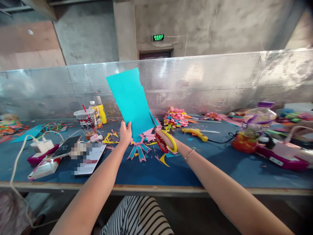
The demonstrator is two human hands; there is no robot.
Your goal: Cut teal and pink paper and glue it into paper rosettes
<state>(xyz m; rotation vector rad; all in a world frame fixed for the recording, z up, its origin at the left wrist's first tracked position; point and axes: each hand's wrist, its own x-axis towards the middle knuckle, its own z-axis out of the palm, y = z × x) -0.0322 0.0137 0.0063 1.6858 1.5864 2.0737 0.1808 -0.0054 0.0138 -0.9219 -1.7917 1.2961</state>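
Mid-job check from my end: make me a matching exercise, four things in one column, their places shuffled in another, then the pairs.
Things
1. Turquoise sheet
2. Scissors
3. Yellow glue gun
4. Cup with red straw

Places
A. Lying on the blue tabletop, right of the scissors
B. Held up in the left hand
C. Standing left of the sheet
D. In the right hand

Pairs: 1-B, 2-D, 3-A, 4-C

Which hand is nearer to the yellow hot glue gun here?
Right. The right hand, holding scissors, is just left of the yellow hot glue gun; the left hand, gripping the turquoise paper sheet, is farther left.
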